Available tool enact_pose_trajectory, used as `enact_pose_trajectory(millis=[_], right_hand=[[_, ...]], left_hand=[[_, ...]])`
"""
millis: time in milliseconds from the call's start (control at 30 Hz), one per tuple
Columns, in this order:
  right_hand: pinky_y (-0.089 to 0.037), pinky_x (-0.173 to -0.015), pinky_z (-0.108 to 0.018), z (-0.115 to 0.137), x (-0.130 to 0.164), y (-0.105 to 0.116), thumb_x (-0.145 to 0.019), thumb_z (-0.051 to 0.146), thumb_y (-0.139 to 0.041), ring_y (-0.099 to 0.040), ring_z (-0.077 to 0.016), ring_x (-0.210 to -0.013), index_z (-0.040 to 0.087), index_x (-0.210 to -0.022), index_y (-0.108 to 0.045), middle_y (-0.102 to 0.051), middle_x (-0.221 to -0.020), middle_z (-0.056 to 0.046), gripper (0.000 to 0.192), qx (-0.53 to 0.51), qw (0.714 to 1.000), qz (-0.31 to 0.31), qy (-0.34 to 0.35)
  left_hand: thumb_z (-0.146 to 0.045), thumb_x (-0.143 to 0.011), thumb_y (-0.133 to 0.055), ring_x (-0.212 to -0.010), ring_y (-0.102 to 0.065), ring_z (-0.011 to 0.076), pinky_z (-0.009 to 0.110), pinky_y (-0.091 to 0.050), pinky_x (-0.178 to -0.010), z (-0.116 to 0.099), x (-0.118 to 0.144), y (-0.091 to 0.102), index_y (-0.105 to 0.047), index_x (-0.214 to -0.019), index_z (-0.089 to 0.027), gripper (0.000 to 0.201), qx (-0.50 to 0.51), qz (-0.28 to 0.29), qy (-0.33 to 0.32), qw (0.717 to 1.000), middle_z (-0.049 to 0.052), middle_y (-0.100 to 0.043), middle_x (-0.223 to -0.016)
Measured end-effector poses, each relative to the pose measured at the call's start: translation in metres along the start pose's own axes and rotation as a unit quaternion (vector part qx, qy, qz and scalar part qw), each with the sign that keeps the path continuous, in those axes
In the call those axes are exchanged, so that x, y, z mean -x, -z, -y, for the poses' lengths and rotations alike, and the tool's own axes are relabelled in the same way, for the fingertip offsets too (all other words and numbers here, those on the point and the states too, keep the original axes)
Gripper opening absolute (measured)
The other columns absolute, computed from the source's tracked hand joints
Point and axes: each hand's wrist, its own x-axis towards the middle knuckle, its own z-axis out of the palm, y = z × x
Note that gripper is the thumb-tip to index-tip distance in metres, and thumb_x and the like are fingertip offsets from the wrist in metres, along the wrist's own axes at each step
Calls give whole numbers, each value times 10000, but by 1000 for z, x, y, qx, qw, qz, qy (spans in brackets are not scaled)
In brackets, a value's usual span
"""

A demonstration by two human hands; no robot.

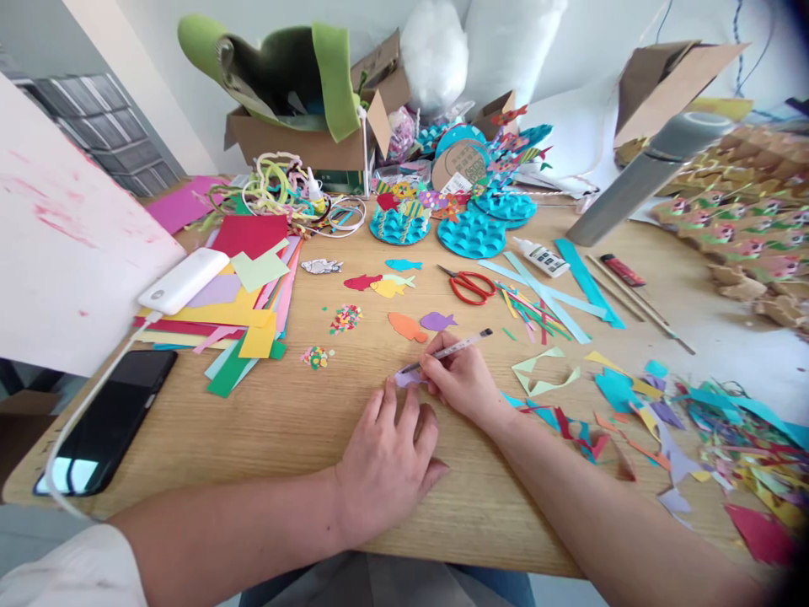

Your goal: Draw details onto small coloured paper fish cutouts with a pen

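Note:
Gripped in my right hand (pixel 464 375) is a pen (pixel 468 340), its tip down on a small lavender paper cutout (pixel 409 378). My left hand (pixel 388 455) lies open on the table, fingertips at the near edge of that cutout. Just beyond the hands are an orange paper fish (pixel 405 325) and a purple paper fish (pixel 438 320). Farther back lie a red paper fish (pixel 361 282), a yellow one (pixel 388 288), a blue one (pixel 403 265) and a patterned grey-white one (pixel 322 266). Part of the lavender cutout is covered by my fingers.
Red-handled scissors (pixel 471 285), a glue bottle (pixel 542 256) and a tall grey bottle (pixel 645 181) stand or lie beyond my right hand. Paper scraps (pixel 679 464) spread at right. Coloured sheets (pixel 253 234), a power bank (pixel 183 280) and a phone (pixel 110 421) lie left.

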Motion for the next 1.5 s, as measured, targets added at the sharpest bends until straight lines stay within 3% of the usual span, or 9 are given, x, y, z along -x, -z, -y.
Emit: enact_pose_trajectory(millis=[533, 1500], right_hand=[[-328, -346, -168, 1, 0, 0, -760, 184, -534, -443, -69, -336, 210, -716, -465, -530, -461, 73, 85, -14, 1000, -3, -1], [-342, -355, -175, 2, 1, 0, -783, 224, -559, -477, -86, -362, 209, -732, -468, -526, -482, 66, 106, -2, 1000, 4, -1]], left_hand=[[-543, -893, -458, -1238, -444, 433, 498, -295, -1007, 0, 0, 0, -535, -1206, -97, 551, -3, 1, -3, 1000, 227, -522, -1296], [-547, -877, -485, -1240, -450, 423, 491, -313, -1002, 0, -1, 1, -536, -1199, -102, 552, -6, 4, -2, 1000, 213, -537, -1282]])
